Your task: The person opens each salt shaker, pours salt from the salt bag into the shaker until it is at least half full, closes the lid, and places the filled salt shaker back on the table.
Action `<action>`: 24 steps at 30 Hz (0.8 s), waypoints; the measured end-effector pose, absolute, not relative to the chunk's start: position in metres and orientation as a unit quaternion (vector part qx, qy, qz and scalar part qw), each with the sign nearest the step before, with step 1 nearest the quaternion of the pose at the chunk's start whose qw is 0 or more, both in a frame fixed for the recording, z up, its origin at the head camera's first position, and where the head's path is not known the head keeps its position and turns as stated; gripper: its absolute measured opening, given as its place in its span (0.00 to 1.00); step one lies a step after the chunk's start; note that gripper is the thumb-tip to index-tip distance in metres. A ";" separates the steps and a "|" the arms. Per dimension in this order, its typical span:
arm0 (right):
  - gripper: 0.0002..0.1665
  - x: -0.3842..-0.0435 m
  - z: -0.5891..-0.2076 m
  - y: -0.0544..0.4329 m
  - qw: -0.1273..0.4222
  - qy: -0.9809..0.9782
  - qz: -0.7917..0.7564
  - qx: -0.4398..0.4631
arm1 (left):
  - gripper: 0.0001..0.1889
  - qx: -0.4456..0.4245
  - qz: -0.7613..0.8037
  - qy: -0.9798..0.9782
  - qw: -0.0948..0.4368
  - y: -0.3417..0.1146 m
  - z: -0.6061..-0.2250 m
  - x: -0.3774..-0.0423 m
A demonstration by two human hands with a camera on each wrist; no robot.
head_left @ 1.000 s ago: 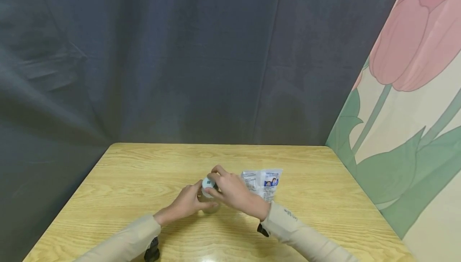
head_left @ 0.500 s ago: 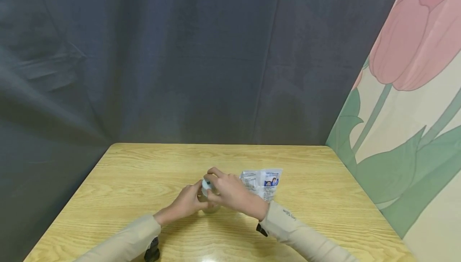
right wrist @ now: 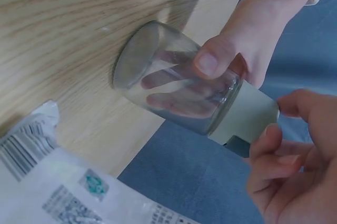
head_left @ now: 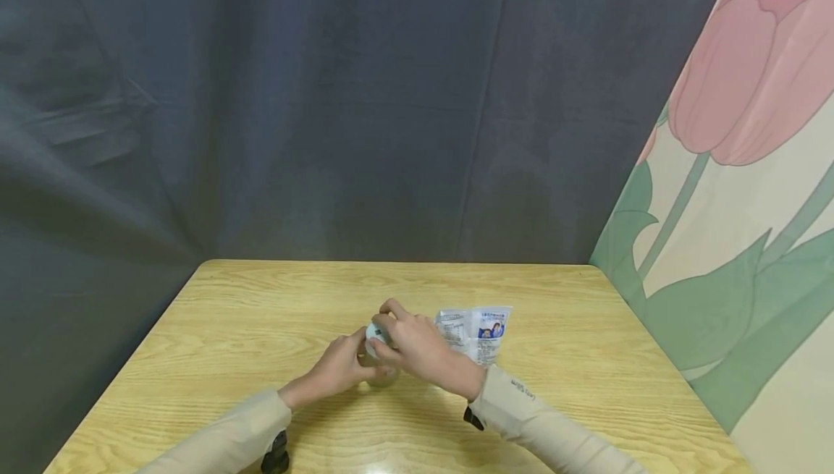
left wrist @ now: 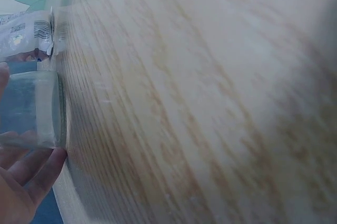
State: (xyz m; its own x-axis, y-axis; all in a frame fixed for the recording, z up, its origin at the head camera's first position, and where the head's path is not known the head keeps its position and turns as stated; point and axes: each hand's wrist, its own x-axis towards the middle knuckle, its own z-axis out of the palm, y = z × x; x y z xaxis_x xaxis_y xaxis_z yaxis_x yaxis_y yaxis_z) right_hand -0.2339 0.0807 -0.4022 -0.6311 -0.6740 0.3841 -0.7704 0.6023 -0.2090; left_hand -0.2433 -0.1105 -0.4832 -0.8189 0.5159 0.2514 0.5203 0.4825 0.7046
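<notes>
A clear glass jar (right wrist: 168, 84) stands on the wooden table, and nothing shows inside it except fingers seen through its wall. My left hand (head_left: 337, 365) grips the jar's body, thumb on the near side and fingers around the far side. On top sits a pale green-white lid (right wrist: 247, 112) with a dark patch at its edge. My right hand (head_left: 417, 347) pinches this lid between thumb and fingers. From the left wrist, the jar (left wrist: 31, 108) appears at the left edge, its base at the tabletop, with left fingertips (left wrist: 50, 174) beside it.
Just right of the jar lies a white printed plastic bag (head_left: 478, 333), partly behind the right wrist. The wooden table (head_left: 274, 300) reaches back to a dark curtain (head_left: 365, 112). A tulip-patterned cloth (head_left: 736, 242) hangs along the right side.
My right fingers shifted slightly left around the lid, then back, and the lid's dark mark moved a little. My left hand, the jar and the bag stayed in place.
</notes>
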 end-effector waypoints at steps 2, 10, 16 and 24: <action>0.16 -0.234 -0.402 0.080 0.132 -0.882 0.181 0.414 | 0.33 -0.300 -0.407 -0.863 0.000 -0.111 -0.483 -0.243; 0.18 -0.234 -0.402 0.078 0.122 -0.879 0.188 0.421 | 0.31 -0.301 -0.410 -0.861 0.000 -0.111 -0.484 -0.244; 0.19 -0.234 -0.403 0.079 0.121 -0.879 0.198 0.416 | 0.32 -0.300 -0.408 -0.862 0.005 -0.111 -0.484 -0.243; 0.18 -0.234 -0.406 0.081 0.130 -0.884 0.207 0.400 | 0.34 -0.291 -0.395 -0.871 0.011 -0.110 -0.483 -0.243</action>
State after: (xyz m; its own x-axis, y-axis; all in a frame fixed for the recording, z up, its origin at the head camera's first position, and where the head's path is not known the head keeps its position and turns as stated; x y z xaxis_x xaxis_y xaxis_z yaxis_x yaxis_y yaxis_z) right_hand -0.2344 0.0805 -0.4058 -0.6472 -0.6522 0.3947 -0.7597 0.5948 -0.2629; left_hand -0.2427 -0.1101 -0.4825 -0.8299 0.4986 0.2505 0.5167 0.5174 0.6822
